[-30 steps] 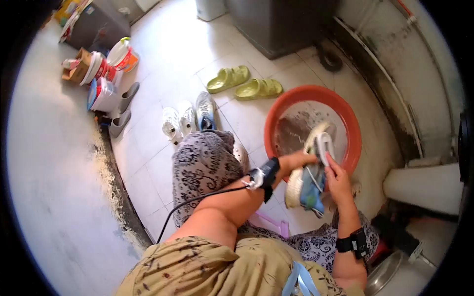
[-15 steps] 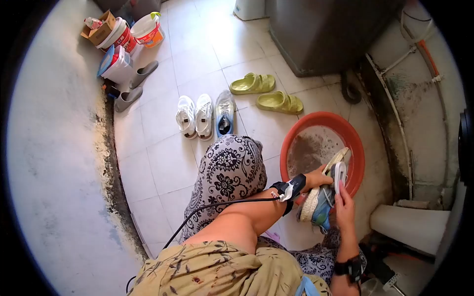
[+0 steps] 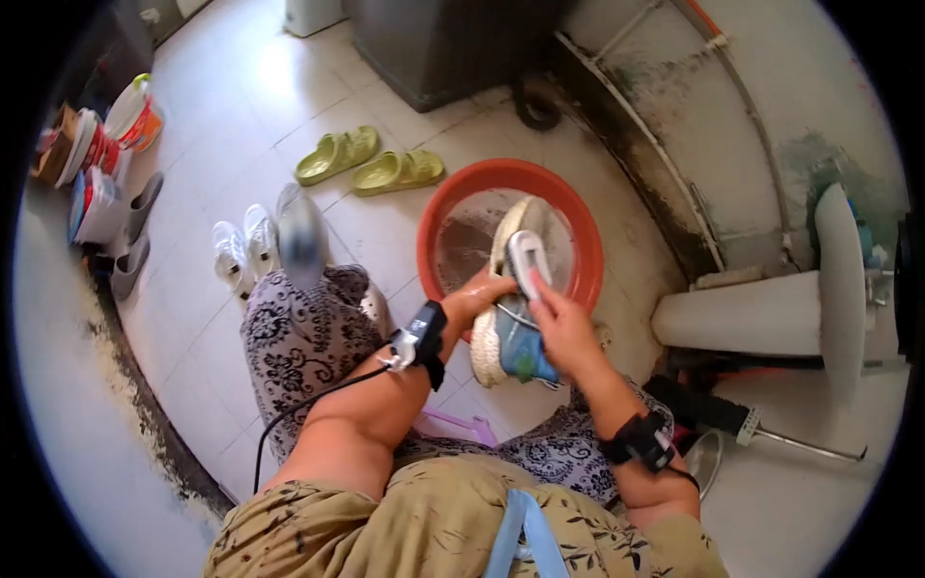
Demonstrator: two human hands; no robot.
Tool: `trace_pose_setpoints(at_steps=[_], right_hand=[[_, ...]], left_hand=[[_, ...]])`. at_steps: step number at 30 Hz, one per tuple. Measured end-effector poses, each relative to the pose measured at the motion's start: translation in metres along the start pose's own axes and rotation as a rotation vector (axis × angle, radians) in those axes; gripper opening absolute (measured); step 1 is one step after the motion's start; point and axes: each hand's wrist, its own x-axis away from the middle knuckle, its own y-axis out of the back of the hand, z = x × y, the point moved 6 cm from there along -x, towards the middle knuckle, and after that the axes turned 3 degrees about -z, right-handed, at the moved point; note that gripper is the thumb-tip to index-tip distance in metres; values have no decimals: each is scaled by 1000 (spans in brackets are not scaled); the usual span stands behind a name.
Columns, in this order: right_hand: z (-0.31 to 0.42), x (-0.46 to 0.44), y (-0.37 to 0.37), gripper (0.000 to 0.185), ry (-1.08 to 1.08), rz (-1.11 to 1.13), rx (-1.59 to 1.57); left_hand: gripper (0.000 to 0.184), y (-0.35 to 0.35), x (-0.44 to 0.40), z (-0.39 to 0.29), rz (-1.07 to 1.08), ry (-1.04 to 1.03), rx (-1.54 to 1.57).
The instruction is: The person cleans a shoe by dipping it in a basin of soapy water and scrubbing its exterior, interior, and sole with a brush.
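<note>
A blue sneaker [image 3: 528, 352] with a pale, rope-textured sole is held over the near rim of the red basin [image 3: 590, 252], its toe pointing away from me. My left hand [image 3: 479, 297] is closed around the sneaker's left side. Gripped in my right hand [image 3: 567, 332] is a white scrub brush [image 3: 526, 252], which lies against the front part of the sneaker. Murky water with foam [image 3: 467, 231] shows inside the basin.
Green slippers [image 3: 397, 171] stand beyond the basin to the left. White sneakers [image 3: 246, 249] and a blurred grey shoe [image 3: 302, 236] are near my knee. Buckets [image 3: 135, 114] and grey slippers [image 3: 135, 241] line the left wall. A white pedestal sink [image 3: 742, 313] is on the right.
My view has swung right, so the basin, slippers and buckets sit further left in the picture. Both hands keep hold of the sneaker and brush.
</note>
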Motion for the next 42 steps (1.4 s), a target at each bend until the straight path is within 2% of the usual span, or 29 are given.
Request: trace_pose_setpoints(at_steps=[1, 3, 4, 6, 10, 12, 13, 15, 16, 17, 20, 21, 24, 26, 28, 30, 31, 32, 33, 34, 35, 37, 38, 40, 42], right_hand=[[0, -6, 4, 41, -10, -7, 7], [-15, -36, 8, 41, -216, 32, 113], [-23, -53, 10, 41, -223, 21, 114], [-33, -76, 17, 41, -95, -215, 35], [-22, -40, 6, 41, -210, -93, -17], [-14, -9, 0, 42, 5, -78, -19], [-10, -7, 4, 42, 35, -109, 42], [-15, -24, 12, 41, -69, -109, 130], [-22, -42, 19, 41, -160, -99, 230], [-35, -62, 27, 40, -205, -177, 169], [-17, -68, 24, 40, -122, -113, 227], [-11, -53, 21, 40, -115, -74, 279], [-2, -7, 13, 41, 19, 1, 284], [-4, -9, 14, 42, -42, 19, 323], [-21, -41, 26, 42, -152, -78, 330], [-30, -66, 30, 41, -100, -177, 245], [-29, -69, 33, 41, -41, -268, 163], [-30, -67, 30, 41, -39, -270, 166], [-35, -63, 27, 40, -73, -276, 49], [-36, -57, 22, 40, -110, -275, -70], [-22, -42, 21, 40, -120, -222, 10], [-9, -7, 12, 41, -151, -101, -33], [-3, 3, 13, 41, -150, -104, -36], [2, 17, 15, 42, -139, -45, 8], [-7, -4, 24, 43, -132, -91, 68]], left_hand=[[50, -4, 0, 1, 12, 7, 2], [48, -11, 4, 4, -26, 56, 22], [48, -14, 3, 2, -16, 61, 16], [49, -20, 6, 4, 24, 132, -4], [48, 7, -5, 22, -90, 129, -38], [47, 8, -5, 12, -41, 138, -108], [48, 4, -7, 13, -14, 81, -84], [49, -8, 0, 16, 24, 48, -80], [51, -19, 6, 12, 37, 99, -68], [53, -25, 10, 12, 46, 145, -51], [52, -18, 4, 9, 2, 45, -156], [63, -10, -2, 15, 6, 64, -105], [68, 1, -16, 16, -31, -74, -268], [72, -10, -10, 14, 11, -53, -244], [73, -15, -4, 18, -26, 76, -271], [72, -16, -1, 15, -38, 57, -266], [65, -19, 3, 8, -36, 34, -225], [58, -21, 2, 1, -34, 4, -182], [68, -16, -3, 6, -7, -12, -137], [68, -17, -3, 2, -10, -19, -131], [64, -17, 0, 0, -37, 3, -123], [52, -4, -4, 7, -75, 77, -163], [48, 2, -7, 7, -96, 72, -67], [48, 2, -9, 4, -11, -3, -108], [48, -10, -5, 7, 4, 68, -109]])
